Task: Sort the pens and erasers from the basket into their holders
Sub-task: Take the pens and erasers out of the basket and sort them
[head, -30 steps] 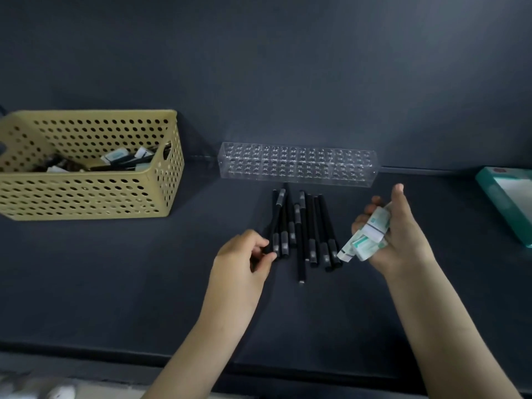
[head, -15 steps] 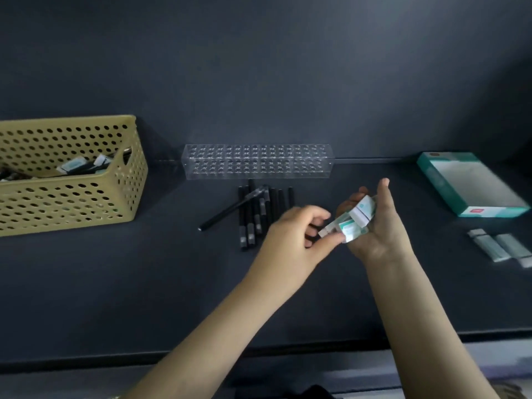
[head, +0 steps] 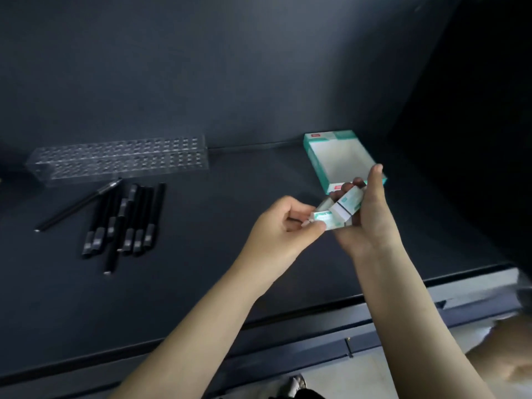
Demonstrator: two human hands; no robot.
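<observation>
- Left hand [head: 279, 226]: pinches the end of one of the erasers [head: 342, 208].
- Right hand [head: 371, 223]: grips the stacked erasers above the tabletop [head: 201, 269], right side.
- Pens [head: 126, 223]: loose row, left side, none slotted.
- Pen holder [head: 121, 159]: back edge, looks unfilled.
- Eraser box [head: 339, 159]: back right, appears empty.
- Sorting barely begun.

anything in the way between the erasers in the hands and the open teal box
Nothing visible: the white, teal-sleeved erasers in the right hand are just short of the open-topped teal cardboard box; the left hand pinches one from the near side.
</observation>
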